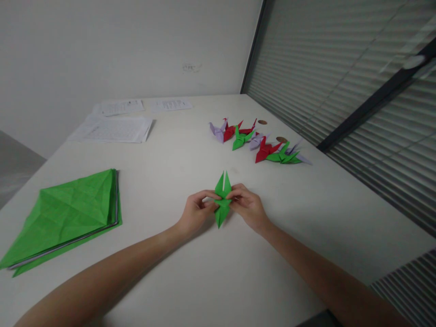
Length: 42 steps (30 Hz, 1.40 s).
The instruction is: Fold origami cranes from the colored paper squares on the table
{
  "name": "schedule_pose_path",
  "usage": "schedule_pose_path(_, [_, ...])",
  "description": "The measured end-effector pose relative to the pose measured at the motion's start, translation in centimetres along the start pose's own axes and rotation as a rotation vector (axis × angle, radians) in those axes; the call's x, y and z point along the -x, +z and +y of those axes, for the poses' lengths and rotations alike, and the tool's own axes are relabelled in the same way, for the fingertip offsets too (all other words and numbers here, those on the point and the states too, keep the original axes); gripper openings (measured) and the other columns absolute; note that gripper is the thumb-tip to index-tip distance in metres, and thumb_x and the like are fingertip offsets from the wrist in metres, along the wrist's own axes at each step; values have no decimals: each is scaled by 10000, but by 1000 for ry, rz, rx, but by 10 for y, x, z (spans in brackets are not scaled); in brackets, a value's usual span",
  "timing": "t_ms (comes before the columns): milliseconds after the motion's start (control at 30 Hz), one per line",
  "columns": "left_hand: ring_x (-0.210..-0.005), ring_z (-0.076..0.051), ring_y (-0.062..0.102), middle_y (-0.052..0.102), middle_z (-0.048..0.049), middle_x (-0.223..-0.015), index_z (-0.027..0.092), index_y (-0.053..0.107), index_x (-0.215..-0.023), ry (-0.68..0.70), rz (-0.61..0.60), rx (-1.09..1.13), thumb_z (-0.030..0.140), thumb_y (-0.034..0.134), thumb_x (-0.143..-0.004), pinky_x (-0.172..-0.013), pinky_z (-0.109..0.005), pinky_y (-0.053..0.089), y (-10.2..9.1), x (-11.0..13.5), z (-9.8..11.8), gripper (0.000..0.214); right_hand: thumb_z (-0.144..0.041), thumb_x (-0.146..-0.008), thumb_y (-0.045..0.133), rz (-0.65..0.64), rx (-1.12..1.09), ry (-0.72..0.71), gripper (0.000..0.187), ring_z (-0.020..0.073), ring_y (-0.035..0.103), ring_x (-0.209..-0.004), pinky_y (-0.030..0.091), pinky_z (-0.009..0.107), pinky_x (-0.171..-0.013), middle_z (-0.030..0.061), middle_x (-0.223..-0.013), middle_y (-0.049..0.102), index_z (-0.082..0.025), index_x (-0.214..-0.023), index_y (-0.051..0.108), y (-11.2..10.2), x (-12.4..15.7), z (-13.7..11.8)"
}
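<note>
A small folded green origami paper (222,211) is held between both hands over the white table. Two narrow points with a slit between them face away from me, and one wider point faces me. My left hand (197,210) pinches its left edge between thumb and fingers. On the opposite edge, my right hand (250,206) grips the paper with thumb and fingertips at about the same height. The fingertips cover parts of the paper's middle.
Several folded paper cranes in red (267,149), green (241,137) and lilac (218,131) sit at the back right. A stack of green paper sheets (75,204) lies left. Printed pages (112,129) are farther back. Blinds (306,68) border the table's right side.
</note>
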State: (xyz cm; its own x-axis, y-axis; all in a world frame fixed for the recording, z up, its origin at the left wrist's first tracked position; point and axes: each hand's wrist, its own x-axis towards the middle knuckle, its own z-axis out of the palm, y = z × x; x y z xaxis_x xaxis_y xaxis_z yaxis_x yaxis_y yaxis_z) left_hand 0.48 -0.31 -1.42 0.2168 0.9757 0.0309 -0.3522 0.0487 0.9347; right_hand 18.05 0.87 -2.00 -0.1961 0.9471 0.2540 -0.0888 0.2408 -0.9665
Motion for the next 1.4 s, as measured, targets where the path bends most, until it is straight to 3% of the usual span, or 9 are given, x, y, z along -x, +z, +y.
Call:
schedule_pose_path(267, [-550,-113,627,704,-25,-667,141,707,-699,-121,74,106,295,871,-586,-574,-241,523,0,0,2,252,-379,-804,717,-106,33,39,149,155,579,-894,523,272,-714,45,-999,522,-319,-921,787,-3,4,2])
schedule_pose_path(433, [-585,-124,621,692,-45,-657,122,721,-683,-201,99,204,367,855,-605,-565,-232,511,3,1,7,289,-367,-846,661,-125,105,-30,169,150,561,-847,508,271,-674,47,-966,521,-300,-941,784,-4,3,-4])
schedule_pose_path(533, [-612,-131,634,704,-55,-686,107,718,-707,-202,103,154,355,875,-583,-610,-243,521,3,0,8,318,-398,-876,610,-112,150,-61,227,166,553,-860,504,287,-684,56,-930,534,-258,-928,782,-3,3,-7])
schedule_pose_path(700, [-655,-125,669,734,-59,-849,122,687,-885,-153,88,97,253,885,-567,-647,-235,532,3,0,5,396,-385,-761,747,-27,59,23,186,149,573,-791,507,274,-661,29,-874,547,-231,-863,717,3,2,-3])
schedule_pose_path(900, [-748,-158,707,731,-64,-989,203,519,-1214,-113,35,148,220,861,-614,-707,-280,562,1,1,4,692,-349,-655,830,66,-72,102,507,143,608,-749,536,286,-688,-15,-824,591,-264,-1037,506,8,1,-4])
schedule_pose_path(1133, [-699,-176,696,747,-91,-832,112,688,-861,-118,81,-20,325,875,-594,-689,-300,571,-2,-1,1,389,-311,-656,824,49,-104,113,533,138,610,-730,523,275,-683,-24,-777,609,-258,-1089,518,10,2,-4])
schedule_pose_path(1200, [-664,-166,688,748,-83,-805,112,699,-837,-109,89,-28,330,878,-584,-665,-294,571,-2,-1,1,379,-350,-659,817,25,-97,151,468,143,612,-726,516,278,-672,-14,-774,625,-237,-1033,560,9,2,-2])
schedule_pose_path(1300, [-630,-152,678,747,-74,-780,113,705,-801,-99,103,-38,322,884,-569,-636,-276,566,-3,-2,2,360,-433,-677,789,-23,-25,222,319,133,584,-642,482,270,-604,-9,-695,615,-195,-784,604,7,2,0])
schedule_pose_path(1400, [-627,-154,679,745,-74,-766,112,709,-800,-106,97,-41,334,883,-578,-627,-273,565,-3,-1,2,358,-491,-666,780,-10,41,238,362,115,526,-549,432,259,-525,-24,-600,575,-190,-649,580,6,1,1])
